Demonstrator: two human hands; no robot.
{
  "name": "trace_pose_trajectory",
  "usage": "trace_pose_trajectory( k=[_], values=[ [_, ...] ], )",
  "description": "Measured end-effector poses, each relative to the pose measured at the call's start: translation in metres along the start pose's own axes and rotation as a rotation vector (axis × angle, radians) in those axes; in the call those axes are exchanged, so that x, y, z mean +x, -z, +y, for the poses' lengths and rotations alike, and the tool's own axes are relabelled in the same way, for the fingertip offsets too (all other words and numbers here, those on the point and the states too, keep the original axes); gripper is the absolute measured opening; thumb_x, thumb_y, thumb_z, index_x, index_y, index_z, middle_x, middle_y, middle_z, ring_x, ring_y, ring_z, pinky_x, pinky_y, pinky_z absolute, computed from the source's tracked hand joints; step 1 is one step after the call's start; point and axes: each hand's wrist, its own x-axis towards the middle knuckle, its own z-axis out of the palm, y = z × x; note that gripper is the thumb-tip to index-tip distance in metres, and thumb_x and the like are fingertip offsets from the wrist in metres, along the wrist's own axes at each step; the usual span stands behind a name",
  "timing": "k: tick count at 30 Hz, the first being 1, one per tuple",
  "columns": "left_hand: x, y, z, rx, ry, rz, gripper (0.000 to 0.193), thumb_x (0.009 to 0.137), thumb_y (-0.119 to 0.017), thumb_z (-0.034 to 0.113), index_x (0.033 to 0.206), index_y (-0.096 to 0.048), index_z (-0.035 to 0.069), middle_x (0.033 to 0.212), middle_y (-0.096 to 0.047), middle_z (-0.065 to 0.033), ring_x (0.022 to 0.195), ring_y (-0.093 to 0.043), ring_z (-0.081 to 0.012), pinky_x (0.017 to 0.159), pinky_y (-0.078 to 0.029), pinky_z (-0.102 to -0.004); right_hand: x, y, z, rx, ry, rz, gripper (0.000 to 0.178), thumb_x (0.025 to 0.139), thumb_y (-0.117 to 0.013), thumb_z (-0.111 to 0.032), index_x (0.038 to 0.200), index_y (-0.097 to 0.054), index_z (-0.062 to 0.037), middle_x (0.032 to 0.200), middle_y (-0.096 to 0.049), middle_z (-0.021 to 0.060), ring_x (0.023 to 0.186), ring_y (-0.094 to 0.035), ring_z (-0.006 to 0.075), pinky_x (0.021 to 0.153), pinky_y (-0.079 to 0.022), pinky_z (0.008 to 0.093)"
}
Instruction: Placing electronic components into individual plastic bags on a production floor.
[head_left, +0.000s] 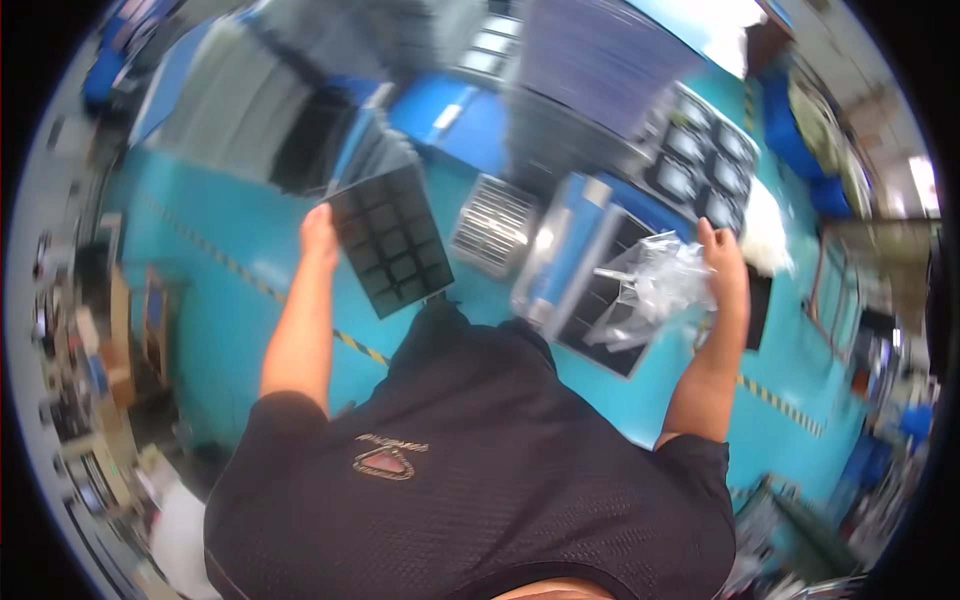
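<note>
My left hand [319, 238] grips the upper left edge of a black tray [392, 242] divided into square pockets. The tray hangs tilted in front of my left leg, and its pockets look bare. On the other side, my right hand [728, 270] is closed on a crumpled clear plastic bag [668, 285]. Motion blurs the bag, and whether anything lies inside it I cannot tell. Under the bag stands a box with a dark tray [590, 310] on top, partly covered by the plastic.
A silver slotted tray [495, 225] and a blue box [566, 245] stand ahead of my legs. Beyond are tall stacks of trays [225, 105] and a dark tray of wrapped pieces [690, 165]. Yellow-black tape [780, 405] marks the teal floor.
</note>
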Motion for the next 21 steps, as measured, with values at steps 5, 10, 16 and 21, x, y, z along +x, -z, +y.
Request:
trace_pose_trajectory(
  k=[5, 10, 16, 21],
  values=[
    [0.059, 0.047, -0.007, 0.319, -0.397, 0.049, 0.027, 0.101, -0.056, 0.03, 0.1, -0.066, 0.005, 0.089, -0.065, -0.0006, 0.084, -0.058, -0.0113, 0.079, -0.048, -0.0309, 0.014, -0.124, 0.015, -0.335, 0.343, 0.657, 0.031, 0.093, -0.065, -0.034, 0.107, -0.071, -0.007, 0.11, -0.069, 0.0111, 0.103, -0.063, 0.0327, 0.093, -0.046, 0.0456],
    [0.024, 0.083, 0.105, 0.422, -0.779, -0.194, 0.024, 0.101, -0.056, 0.023, 0.094, -0.066, 0.002, 0.088, -0.067, -0.0082, 0.082, -0.063, -0.0184, 0.077, -0.052, -0.0351, -0.085, -0.161, -0.279, 0.399, 0.633, 0.053, 0.048, 0.09, -0.069, -0.015, 0.134, -0.054, -0.0017, 0.122, -0.063, 0.0164, 0.114, -0.058, 0.0282, 0.096, -0.044, 0.0405],
    [0.077, 0.175, 0.176, 0.561, -0.812, 0.035, 0.074, 0.091, -0.067, 0.028, 0.149, -0.033, -0.003, 0.143, -0.047, -0.0264, 0.132, -0.049, -0.038, 0.111, -0.039, -0.0411, -0.136, -0.419, -0.488, 1.042, 0.289, -0.65, 0.044, 0.093, -0.065, -0.005, 0.134, -0.052, 0.0012, 0.123, -0.063, 0.011, 0.108, -0.063, 0.0217, 0.096, -0.049, 0.0333],
    [0.093, 0.398, 0.122, 0.398, -0.076, -0.362, 0.061, 0.094, -0.065, 0.029, 0.144, -0.045, 0.001, 0.143, -0.052, -0.0214, 0.133, -0.05, -0.0313, 0.111, -0.04, -0.0406, -0.061, -0.562, -0.536, 0.547, -0.193, -0.973, 0.087, 0.086, -0.077, -0.04, 0.15, -0.025, -0.0117, 0.133, -0.053, 0.018, 0.096, -0.063, 0.0318, 0.072, -0.054, 0.0436]
  ],
)
